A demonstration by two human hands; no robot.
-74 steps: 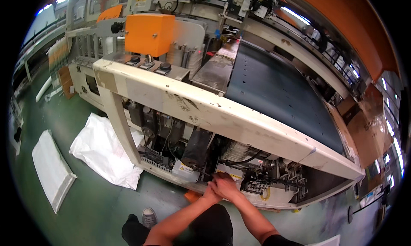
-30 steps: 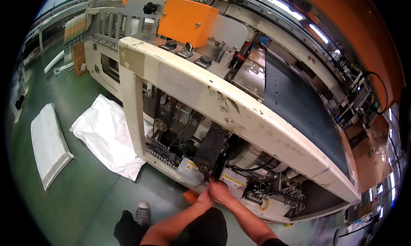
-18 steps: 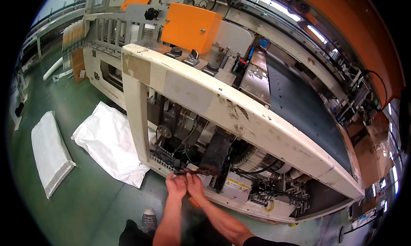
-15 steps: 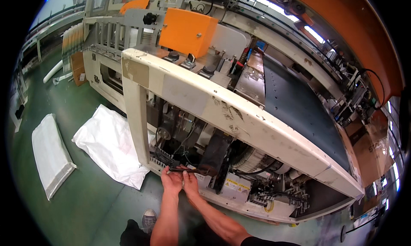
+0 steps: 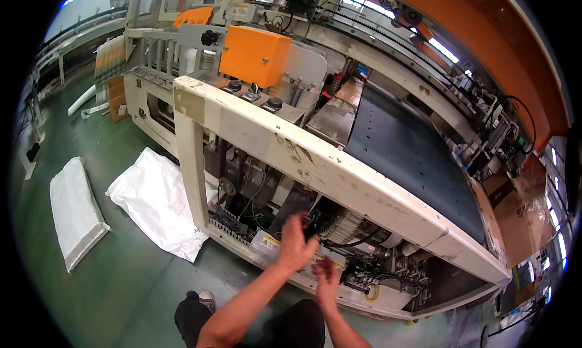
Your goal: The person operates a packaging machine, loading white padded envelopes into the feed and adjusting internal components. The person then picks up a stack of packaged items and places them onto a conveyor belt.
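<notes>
Inside the open machine frame, both hands.

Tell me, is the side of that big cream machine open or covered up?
Open. The machine's side has no panel below its frame: wires and motor show, and the left hand reaches in.

Our left hand raised, fingers spread, at black cables inside open cream machine frame. Our right hand lower, blurred, just beside grey wiring cluster near frame's bottom rail.
</notes>
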